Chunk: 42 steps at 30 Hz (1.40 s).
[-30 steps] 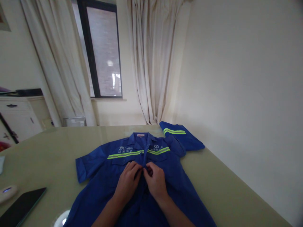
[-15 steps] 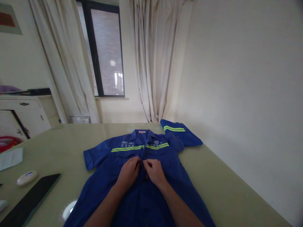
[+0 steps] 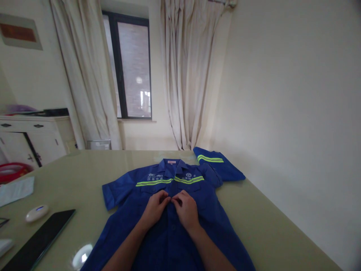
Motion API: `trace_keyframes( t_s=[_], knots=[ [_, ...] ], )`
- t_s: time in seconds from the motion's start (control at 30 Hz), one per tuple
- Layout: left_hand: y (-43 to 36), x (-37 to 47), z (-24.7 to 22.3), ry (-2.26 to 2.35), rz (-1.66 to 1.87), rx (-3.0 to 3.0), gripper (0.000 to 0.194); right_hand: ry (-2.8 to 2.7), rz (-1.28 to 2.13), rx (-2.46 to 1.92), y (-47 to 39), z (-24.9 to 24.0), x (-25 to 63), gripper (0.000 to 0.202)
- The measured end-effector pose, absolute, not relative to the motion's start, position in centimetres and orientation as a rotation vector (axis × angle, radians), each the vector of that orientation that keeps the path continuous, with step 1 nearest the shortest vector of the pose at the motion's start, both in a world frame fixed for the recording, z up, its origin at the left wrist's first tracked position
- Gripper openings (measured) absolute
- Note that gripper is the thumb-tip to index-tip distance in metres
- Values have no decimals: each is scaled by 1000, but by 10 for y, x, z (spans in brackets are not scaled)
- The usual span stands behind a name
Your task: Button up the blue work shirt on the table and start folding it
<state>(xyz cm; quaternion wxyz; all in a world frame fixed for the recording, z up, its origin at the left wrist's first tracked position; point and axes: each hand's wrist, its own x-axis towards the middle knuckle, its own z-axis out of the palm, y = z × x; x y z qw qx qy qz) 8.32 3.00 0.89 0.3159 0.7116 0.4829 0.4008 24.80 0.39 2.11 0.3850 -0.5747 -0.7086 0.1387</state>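
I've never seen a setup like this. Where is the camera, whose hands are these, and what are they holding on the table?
No robot here: one head-worn camera looks forward and down at the wearer's own bare hands. On the table lies a blue short-sleeved shirt with yellow-green stripes; a folded blue garment is beyond it. To the left are a black tablet-like device and paper. The left hand and right hand pinch the shirt's front; the fingers hide exactly what.

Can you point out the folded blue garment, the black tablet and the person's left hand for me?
Folded blue garment (image 3: 229, 171): head view, lower front area.
Black tablet (image 3: 42, 238): head view, middle of its dark face.
Left hand (image 3: 155, 208): head view, back of hand.
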Motion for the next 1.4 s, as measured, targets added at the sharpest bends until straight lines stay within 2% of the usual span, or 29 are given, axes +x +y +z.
trace_keyframes(
  t_s=[0.17, 0.33, 0.47, 0.57, 0.73, 0.83, 0.97, 1.03, 1.2, 1.4],
  knots=[
    [31, 84, 8, 1223, 1047, 1854, 16, -1658, 454, -1399, 10, 15, 250, 14],
    [18, 89, 19, 1383, 865, 2218, 28, -1531, 634, -1335, 20, 6, 255, 13],
    [9, 91, 21, 1509, 808, 2377, 22, -1568, 796, -1375, 23, 6, 257, 17],
    [9, 91, 19, 1488, 848, 2351, 22, -1629, 635, -1454, 17, 10, 255, 22],
    [13, 90, 14, 1689, 881, 2416, 39, -1789, 391, -1393, 0, 16, 247, 32],
    [7, 92, 7, 1833, 732, 2516, 48, -1869, 315, -1539, -3, 25, 242, 31],
    [-14, 93, -11, 1765, 499, 2629, 59, -1883, 249, -1898, 8, 43, 233, 50],
    [-28, 90, -20, 1751, 472, 2654, 62, -1898, 178, -1959, 15, 45, 229, 47],
    [-56, 78, -13, 1735, 331, 2621, 63, -1793, 129, -1923, 22, 24, 228, 16],
    [-19, 97, 46, 1925, 331, 2448, 38, -1559, 432, -1602, 31, 12, 247, 18]
  ],
)
